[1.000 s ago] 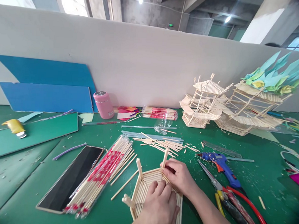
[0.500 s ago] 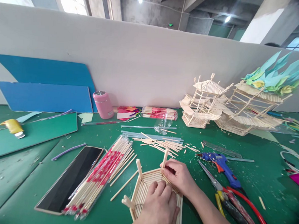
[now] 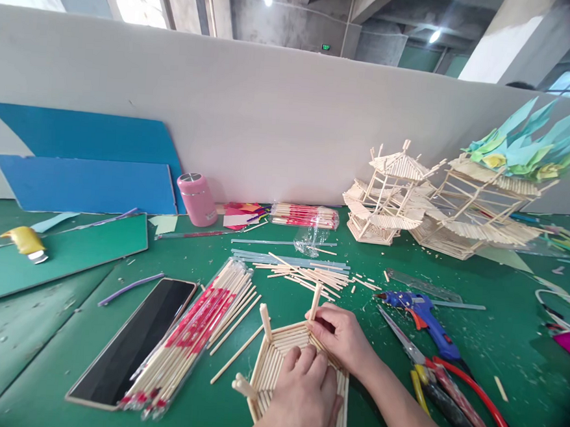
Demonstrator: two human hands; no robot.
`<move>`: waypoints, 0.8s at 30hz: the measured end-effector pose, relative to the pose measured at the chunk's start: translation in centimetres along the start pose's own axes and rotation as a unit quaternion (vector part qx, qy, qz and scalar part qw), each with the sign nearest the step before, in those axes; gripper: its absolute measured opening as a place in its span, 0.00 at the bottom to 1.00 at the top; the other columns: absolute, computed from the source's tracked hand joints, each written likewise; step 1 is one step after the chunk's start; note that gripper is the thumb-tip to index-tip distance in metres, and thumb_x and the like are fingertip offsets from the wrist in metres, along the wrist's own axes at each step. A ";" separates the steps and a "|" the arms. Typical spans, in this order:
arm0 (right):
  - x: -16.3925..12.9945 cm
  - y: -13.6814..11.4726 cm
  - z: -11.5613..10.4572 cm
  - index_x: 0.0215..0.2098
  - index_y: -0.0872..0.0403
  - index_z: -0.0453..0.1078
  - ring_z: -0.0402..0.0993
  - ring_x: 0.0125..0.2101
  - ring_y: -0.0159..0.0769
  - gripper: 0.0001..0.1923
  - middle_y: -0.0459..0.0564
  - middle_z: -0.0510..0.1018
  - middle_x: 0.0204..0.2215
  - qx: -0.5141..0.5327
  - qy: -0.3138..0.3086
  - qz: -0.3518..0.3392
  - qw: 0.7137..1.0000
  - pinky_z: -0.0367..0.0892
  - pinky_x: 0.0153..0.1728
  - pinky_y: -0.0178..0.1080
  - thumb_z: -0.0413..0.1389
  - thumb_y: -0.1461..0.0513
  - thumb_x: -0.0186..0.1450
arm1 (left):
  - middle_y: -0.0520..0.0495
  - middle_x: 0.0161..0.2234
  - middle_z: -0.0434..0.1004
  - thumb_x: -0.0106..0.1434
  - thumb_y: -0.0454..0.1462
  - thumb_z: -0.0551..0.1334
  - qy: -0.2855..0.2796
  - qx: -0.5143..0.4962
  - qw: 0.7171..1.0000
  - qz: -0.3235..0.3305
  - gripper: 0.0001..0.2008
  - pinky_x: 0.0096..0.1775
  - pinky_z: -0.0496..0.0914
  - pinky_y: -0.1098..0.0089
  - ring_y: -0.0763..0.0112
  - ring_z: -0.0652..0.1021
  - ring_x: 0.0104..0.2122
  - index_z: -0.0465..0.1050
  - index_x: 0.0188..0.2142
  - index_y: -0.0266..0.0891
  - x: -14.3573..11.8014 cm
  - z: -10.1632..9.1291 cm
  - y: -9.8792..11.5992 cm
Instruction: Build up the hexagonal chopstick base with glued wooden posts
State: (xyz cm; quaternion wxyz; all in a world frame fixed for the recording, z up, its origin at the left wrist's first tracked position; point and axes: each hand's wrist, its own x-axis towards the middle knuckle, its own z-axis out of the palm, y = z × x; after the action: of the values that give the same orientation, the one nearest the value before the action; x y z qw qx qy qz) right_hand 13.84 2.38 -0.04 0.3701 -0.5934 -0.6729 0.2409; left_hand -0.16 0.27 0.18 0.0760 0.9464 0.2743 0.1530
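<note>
wooden stick frame (image 3: 275,356) under both hands, l (image 3: 304,400) & r (image 3: 342,338)

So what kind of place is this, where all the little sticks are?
Probably a craft workshop in a bare concrete building. On the green table stand finished stick pavilions, with a blue glue gun and loose sticks nearby. Both hands, left hand and right hand, press on a half-built stick frame.

Single head-worn view; looks forward and down across the green table (image 3: 501,333) toward the white partition (image 3: 271,128); both hands sit close at the bottom edge; far models well beyond; no second view.
</note>
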 end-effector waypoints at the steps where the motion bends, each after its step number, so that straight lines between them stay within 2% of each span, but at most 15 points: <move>1: 0.0 0.0 0.0 0.33 0.55 0.72 0.69 0.27 0.31 0.08 0.47 0.73 0.27 0.000 0.000 0.000 1.000 0.63 0.29 0.32 0.51 0.65 0.60 | 0.46 0.32 0.71 0.56 0.38 0.55 -0.001 0.000 1.000 -0.002 0.07 0.36 0.64 0.60 0.61 0.69 0.33 0.69 0.32 0.38 0.0 0.0 0.0; 14: 0.0 0.1 0.0 0.34 0.55 0.72 0.67 0.26 0.30 0.08 0.47 0.72 0.27 0.002 -0.004 0.009 1.000 0.61 0.27 0.31 0.51 0.66 0.60 | 0.47 0.32 0.72 0.54 0.39 0.57 0.034 0.016 0.999 0.008 0.06 0.35 0.65 0.61 0.62 0.70 0.32 0.69 0.31 0.39 0.1 0.5 -0.1; 24: -0.1 0.2 0.1 0.34 0.56 0.72 0.67 0.26 0.30 0.08 0.47 0.72 0.27 0.007 -0.003 0.010 1.000 0.61 0.28 0.31 0.52 0.66 0.60 | 0.47 0.31 0.72 0.54 0.38 0.58 0.027 0.012 1.000 0.009 0.07 0.35 0.66 0.60 0.61 0.70 0.32 0.69 0.31 0.38 0.0 0.5 -0.2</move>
State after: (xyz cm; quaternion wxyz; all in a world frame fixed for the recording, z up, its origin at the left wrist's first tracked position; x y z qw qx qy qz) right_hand 13.90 2.29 -0.25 0.3702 -0.5969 -0.6660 0.2513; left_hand -0.08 0.45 -0.29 0.0555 0.9452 0.2695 0.1760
